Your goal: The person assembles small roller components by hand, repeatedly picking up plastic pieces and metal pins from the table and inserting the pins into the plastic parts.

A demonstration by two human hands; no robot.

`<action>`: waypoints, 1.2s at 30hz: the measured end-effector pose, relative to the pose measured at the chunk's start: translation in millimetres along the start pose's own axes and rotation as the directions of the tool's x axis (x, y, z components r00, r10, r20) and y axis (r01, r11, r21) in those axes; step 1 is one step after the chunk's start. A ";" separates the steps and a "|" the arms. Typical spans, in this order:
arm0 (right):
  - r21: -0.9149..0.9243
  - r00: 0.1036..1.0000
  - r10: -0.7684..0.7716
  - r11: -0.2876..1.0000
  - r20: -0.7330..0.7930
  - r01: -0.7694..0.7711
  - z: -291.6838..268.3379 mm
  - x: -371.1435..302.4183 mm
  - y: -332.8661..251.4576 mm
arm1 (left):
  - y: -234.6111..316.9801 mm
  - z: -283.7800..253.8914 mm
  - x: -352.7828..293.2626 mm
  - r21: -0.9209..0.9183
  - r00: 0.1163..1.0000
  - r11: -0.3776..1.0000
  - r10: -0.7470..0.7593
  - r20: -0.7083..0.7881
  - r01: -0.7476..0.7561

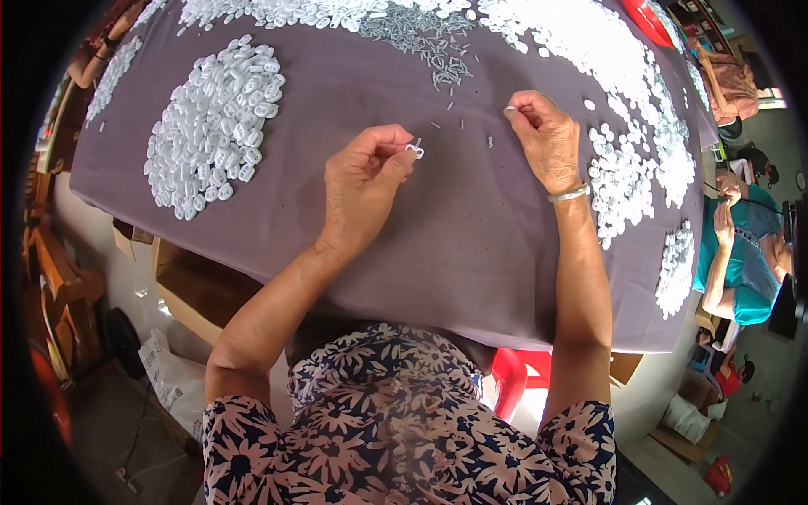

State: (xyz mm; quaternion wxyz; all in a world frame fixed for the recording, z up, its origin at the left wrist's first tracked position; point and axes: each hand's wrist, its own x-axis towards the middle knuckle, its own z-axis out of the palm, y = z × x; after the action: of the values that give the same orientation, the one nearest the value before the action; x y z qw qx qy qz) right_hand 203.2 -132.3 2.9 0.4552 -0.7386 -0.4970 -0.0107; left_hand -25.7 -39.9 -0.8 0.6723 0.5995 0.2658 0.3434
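My left hand is closed in a pinch over the middle of the table. Between its thumb and forefinger sits a small white plastic piece with a hole, and a thin grey pin stands up from it. Farther right, my right hand pinches a small whitish piece at its fingertips; its exact kind is too small to tell. Several loose grey pins lie on the cloth between the hands, below a spread pile of grey pins.
A purple-grey cloth covers the table. At left lies a heap of white oval pieces; other white heaps line the right and far side. A red tray is at far right. Co-workers sit around, and a cardboard box stands below the edge.
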 end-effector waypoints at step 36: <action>0.504 0.872 0.248 0.736 0.423 -0.453 29.0 -18.8 -77.5 | 2.7 0.9 0.0 0.025 0.999 0.999 -0.044 0.018 0.044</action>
State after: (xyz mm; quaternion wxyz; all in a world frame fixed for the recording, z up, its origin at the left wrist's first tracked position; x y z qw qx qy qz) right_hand 123.3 -119.0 28.3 0.5653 -0.6331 -0.3932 0.3536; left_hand -25.4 -40.3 1.9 0.6745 0.6050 0.2771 0.3198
